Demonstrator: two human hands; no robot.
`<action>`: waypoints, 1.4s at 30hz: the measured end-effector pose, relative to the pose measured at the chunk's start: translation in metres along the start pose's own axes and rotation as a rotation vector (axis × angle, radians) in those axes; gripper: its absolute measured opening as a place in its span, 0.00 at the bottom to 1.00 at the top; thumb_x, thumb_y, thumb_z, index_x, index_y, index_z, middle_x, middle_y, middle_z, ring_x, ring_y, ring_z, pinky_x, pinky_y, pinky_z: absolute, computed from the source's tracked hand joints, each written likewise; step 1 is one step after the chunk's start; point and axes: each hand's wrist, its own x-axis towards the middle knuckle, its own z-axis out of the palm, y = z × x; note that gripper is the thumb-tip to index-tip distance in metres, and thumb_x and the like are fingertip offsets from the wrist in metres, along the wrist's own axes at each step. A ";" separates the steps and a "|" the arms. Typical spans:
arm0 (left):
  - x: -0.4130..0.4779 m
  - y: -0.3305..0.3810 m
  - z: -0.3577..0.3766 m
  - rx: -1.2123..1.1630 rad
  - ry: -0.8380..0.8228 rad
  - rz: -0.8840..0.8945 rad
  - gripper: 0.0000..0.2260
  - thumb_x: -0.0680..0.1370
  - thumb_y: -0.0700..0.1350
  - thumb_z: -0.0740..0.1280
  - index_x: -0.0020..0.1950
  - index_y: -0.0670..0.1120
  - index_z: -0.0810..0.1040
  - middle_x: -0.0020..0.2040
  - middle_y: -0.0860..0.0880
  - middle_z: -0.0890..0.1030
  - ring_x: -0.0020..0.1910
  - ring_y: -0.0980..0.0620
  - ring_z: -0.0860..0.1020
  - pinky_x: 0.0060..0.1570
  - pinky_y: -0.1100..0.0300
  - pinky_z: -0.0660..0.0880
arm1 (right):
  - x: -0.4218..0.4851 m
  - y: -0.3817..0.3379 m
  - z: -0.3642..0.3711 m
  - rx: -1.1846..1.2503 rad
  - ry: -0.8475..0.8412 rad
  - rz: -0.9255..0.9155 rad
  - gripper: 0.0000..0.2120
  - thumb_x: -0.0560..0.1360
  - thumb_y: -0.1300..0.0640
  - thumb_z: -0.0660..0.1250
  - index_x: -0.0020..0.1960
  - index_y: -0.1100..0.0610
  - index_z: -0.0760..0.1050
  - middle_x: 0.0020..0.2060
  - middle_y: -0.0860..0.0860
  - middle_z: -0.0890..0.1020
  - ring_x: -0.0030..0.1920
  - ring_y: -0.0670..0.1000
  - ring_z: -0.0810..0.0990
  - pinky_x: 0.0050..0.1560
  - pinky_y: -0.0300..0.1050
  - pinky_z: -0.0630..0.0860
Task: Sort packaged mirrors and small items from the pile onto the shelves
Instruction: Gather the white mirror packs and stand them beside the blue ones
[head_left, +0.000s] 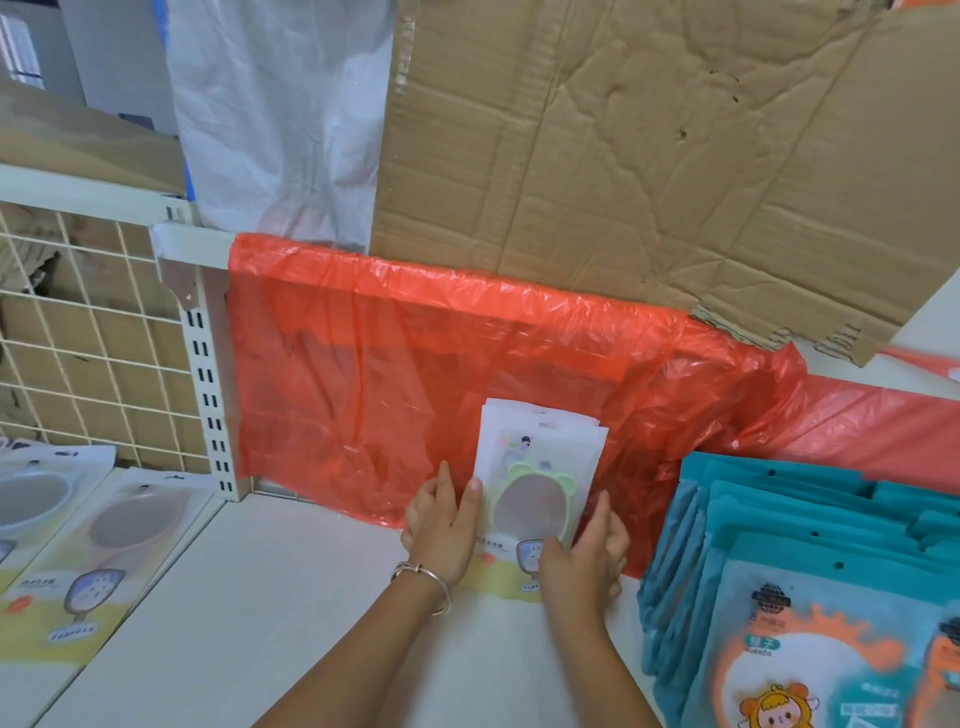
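A stack of packaged mirrors (540, 467) in clear white bags stands on the white shelf (291, 587), leaning back against a red plastic sheet (363, 374). The front pack shows a green bear-eared mirror. My left hand (441, 525), with bangles on the wrist, grips the stack's left edge, thumb on the front. My right hand (584, 556) holds the stack's lower right edge.
Teal mirror packs (779, 571) stand in rows at the right. More white mirror packs (78, 545) lie flat at the left, beyond a slotted upright (208, 374) and wire grid. Flattened cardboard (623, 156) and a white bag hang above the red sheet.
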 end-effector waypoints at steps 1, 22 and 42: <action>0.000 -0.003 -0.007 0.010 0.014 -0.002 0.32 0.75 0.65 0.46 0.77 0.55 0.50 0.74 0.51 0.58 0.74 0.49 0.52 0.71 0.49 0.48 | -0.005 0.001 0.002 0.027 0.039 0.013 0.38 0.70 0.66 0.65 0.76 0.51 0.56 0.73 0.52 0.58 0.70 0.58 0.62 0.70 0.57 0.54; -0.022 -0.171 -0.361 0.086 0.316 -0.367 0.29 0.64 0.58 0.52 0.57 0.45 0.75 0.52 0.41 0.77 0.59 0.40 0.73 0.56 0.56 0.66 | -0.186 -0.138 0.225 -0.149 -0.704 -0.073 0.19 0.77 0.51 0.60 0.68 0.49 0.70 0.67 0.51 0.70 0.66 0.54 0.68 0.67 0.51 0.59; 0.082 -0.259 -0.466 0.289 0.161 -0.542 0.13 0.75 0.46 0.62 0.53 0.40 0.77 0.53 0.38 0.80 0.53 0.41 0.78 0.58 0.52 0.73 | -0.222 -0.163 0.310 -0.601 -0.575 0.199 0.14 0.66 0.44 0.64 0.47 0.52 0.71 0.51 0.51 0.75 0.53 0.55 0.74 0.52 0.47 0.65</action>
